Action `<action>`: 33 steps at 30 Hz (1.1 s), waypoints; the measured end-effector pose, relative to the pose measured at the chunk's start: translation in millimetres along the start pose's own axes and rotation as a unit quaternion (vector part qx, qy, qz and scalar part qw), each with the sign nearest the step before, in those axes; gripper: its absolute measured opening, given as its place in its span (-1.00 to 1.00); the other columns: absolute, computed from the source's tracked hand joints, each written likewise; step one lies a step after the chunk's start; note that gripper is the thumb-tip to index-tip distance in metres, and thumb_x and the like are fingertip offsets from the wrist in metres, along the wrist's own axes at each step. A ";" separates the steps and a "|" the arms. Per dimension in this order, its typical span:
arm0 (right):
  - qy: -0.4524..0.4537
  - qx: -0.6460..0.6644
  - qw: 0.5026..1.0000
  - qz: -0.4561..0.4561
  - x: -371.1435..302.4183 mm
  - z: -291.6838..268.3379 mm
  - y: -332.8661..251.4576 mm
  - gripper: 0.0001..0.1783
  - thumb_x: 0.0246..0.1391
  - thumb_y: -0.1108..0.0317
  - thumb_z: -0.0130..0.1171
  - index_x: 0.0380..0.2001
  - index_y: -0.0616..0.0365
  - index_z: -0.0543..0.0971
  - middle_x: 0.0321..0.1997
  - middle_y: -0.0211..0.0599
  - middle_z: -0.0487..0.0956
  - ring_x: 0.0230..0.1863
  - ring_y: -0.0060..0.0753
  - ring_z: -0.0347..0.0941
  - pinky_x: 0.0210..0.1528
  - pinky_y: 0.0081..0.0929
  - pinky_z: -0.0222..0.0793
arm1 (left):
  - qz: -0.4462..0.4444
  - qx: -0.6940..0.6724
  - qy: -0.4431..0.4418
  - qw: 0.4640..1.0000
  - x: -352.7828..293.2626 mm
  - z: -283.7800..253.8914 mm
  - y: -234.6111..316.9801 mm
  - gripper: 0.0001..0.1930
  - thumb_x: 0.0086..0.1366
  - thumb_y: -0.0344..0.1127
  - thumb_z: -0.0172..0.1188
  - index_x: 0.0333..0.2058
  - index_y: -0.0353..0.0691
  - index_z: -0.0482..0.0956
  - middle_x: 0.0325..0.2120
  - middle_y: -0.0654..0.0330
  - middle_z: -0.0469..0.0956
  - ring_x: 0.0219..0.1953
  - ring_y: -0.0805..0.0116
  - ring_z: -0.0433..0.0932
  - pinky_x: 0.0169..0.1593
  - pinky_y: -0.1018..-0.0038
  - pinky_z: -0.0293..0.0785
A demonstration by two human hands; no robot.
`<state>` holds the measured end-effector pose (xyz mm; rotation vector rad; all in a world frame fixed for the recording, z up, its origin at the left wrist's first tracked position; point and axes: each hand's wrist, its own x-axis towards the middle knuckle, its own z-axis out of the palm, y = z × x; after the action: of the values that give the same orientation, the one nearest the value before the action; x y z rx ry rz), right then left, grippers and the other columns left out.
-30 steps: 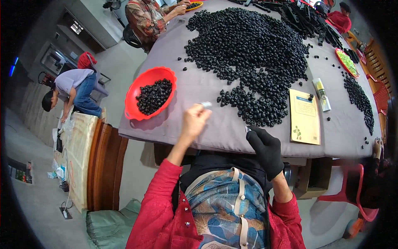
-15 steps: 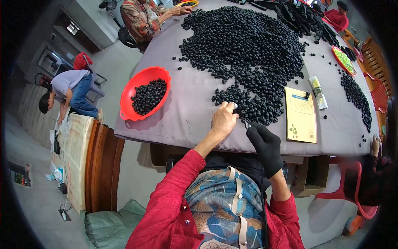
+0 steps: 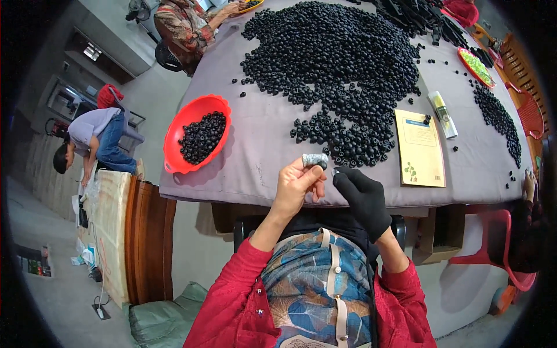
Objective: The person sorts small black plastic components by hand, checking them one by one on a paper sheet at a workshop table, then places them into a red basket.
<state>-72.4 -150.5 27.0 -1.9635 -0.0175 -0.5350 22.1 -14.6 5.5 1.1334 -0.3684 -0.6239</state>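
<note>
My left hand point(image 3: 295, 184) is raised above the near table edge, a silvery wrapping round its index finger. Thumb and wrapped finger pinch a small round black piece point(image 3: 322, 165). Close to its right, my right hand point(image 3: 365, 200) in a black glove is closed on a small tool; only its pale metal tip point(image 3: 335, 171) shows, pointing at the black piece. The tool's kind is hidden by the glove. Beyond both hands spreads a large heap of small black bead-like pieces point(image 3: 331, 52), each with a hole where it can be seen.
A red scalloped bowl point(image 3: 172, 142) partly filled with black pieces stands at left. Right of the heap lie a yellow booklet point(image 3: 419, 156) and a white tube-like pack point(image 3: 443, 116). Farther right are a smaller heap point(image 3: 498, 122) and a red-rimmed tray point(image 3: 477, 68). Other people are around the table.
My left hand has drawn back from the heap's near edge toward me, now with a black piece in its pinch. My gloved hand has shifted slightly left, its tool tip beside the piece.
</note>
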 end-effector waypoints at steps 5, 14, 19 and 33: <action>-0.053 0.001 0.998 -0.028 0.2 2.4 -20.7 -0.66 -0.09 0.40 0.14 -0.17 0.21 0.47 -0.42 -0.22 0.53 -0.39 -0.57 0.45 -0.32 -0.58 0.37 | 0.003 -0.095 -0.005 0.995 -21.4 7.5 8.5 -0.82 0.20 -0.41 0.02 -0.22 -0.30 0.44 -0.58 0.22 0.47 -0.66 0.53 0.44 -0.66 0.70 0.32; -0.071 0.138 0.982 0.110 -8.1 14.2 -21.6 -0.71 -0.05 0.38 0.13 -0.19 0.16 0.50 -0.49 -0.26 0.55 -0.46 -0.54 0.48 -0.38 -0.61 0.37 | 0.008 -0.103 -0.005 0.995 -33.0 3.2 14.1 -0.82 0.18 -0.42 0.05 -0.22 -0.32 0.46 -0.58 0.19 0.49 -0.65 0.54 0.44 -0.64 0.69 0.32; -0.052 0.160 0.973 0.161 -8.8 14.6 -24.5 -0.70 -0.08 0.37 0.17 -0.21 0.18 0.51 -0.42 -0.23 0.56 -0.41 -0.49 0.51 -0.37 -0.61 0.38 | -0.021 -0.204 -0.006 0.979 -36.8 4.6 10.1 -0.83 0.18 -0.41 0.06 -0.24 -0.27 0.47 -0.57 0.22 0.49 -0.66 0.57 0.40 -0.63 0.69 0.24; -0.055 0.110 0.986 0.116 -7.0 8.6 -29.9 -0.70 -0.07 0.32 0.17 -0.22 0.16 0.52 -0.39 -0.21 0.57 -0.40 -0.47 0.52 -0.36 -0.60 0.40 | -0.045 -0.238 -0.004 0.970 -41.6 6.3 11.5 -0.82 0.18 -0.41 0.05 -0.22 -0.24 0.46 -0.52 0.24 0.50 -0.66 0.62 0.36 -0.60 0.72 0.23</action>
<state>-82.9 -128.1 47.1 -1.7479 0.0786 -0.2592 -10.6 10.4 20.0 0.6889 -0.1586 -0.7496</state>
